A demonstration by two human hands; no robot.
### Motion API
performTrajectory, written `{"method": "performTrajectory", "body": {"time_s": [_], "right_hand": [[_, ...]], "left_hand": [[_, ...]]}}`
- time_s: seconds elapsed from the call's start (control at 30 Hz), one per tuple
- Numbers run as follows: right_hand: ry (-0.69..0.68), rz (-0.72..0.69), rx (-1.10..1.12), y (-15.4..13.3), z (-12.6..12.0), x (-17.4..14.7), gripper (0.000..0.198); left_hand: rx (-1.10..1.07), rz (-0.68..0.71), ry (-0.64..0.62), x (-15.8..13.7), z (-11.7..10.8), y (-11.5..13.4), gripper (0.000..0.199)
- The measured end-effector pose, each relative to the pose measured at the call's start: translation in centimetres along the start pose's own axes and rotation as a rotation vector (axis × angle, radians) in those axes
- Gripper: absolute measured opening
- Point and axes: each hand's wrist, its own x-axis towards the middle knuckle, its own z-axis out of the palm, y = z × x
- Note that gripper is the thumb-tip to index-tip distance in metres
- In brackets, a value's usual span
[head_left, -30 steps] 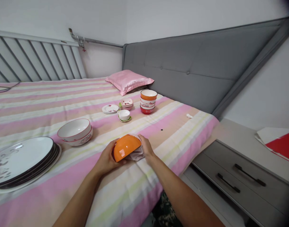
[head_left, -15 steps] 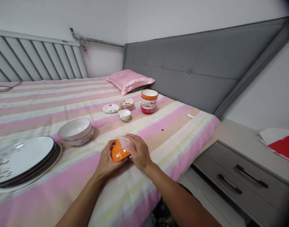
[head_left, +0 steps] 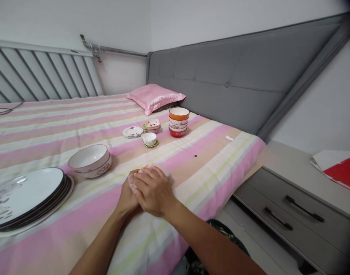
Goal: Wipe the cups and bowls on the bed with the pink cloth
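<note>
Close to the bed's near edge, my left hand (head_left: 127, 199) is closed round an orange bowl (head_left: 146, 166), of which only a sliver shows. Over it lies my right hand (head_left: 155, 191), pressing a pale pink-white wiping cloth (head_left: 131, 181) against the bowl. Most of the cloth is hidden under the fingers. Left of my hands are two nested white bowls (head_left: 90, 163) with red rims. Beyond my hands stands a stack of small white dishes (head_left: 149, 138) on a green leaf-shaped dish.
Dark-edged plates (head_left: 28, 194) are stacked at the left. Farther back are flat white plates (head_left: 133, 131), small pink dishes (head_left: 152, 124), stacked bowls (head_left: 179, 121) and a pink pillow (head_left: 154, 97). A grey drawer cabinet (head_left: 295, 206) stands at the right.
My right hand has moved left across the orange bowl with the cloth and now covers nearly all of it. The view has shifted slightly.
</note>
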Motion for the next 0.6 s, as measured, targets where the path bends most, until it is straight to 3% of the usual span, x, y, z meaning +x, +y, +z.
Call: {"method": "performTrajectory", "body": {"time_s": [0.13, 0.23, 0.33, 0.47, 0.6], "right_hand": [[0.079, 0.138, 0.069, 1.8, -0.3, 0.3, 0.029], [0.120, 0.354, 0.339, 3.4, -0.4, 0.2, 0.032], [0.120, 0.584, 0.610, 5.2, 0.0, -0.2, 0.036], [0.127, 0.744, 0.694, 7.3, 1.3, -1.2, 0.043], [0.162, 0.852, 0.750, 8.4, 2.7, -1.9, 0.050]], "left_hand": [[0.110, -0.054, -0.052, -0.2, 0.0, 0.3, 0.036], [0.145, -0.129, -0.072, -0.2, 0.0, 0.0, 0.055], [0.023, -0.103, -0.156, -0.1, -0.4, -0.6, 0.067], [-0.119, -0.027, -0.398, 0.1, -1.3, -1.6, 0.090], [-0.109, -0.040, -0.432, 0.5, -1.9, -2.3, 0.087]]}}
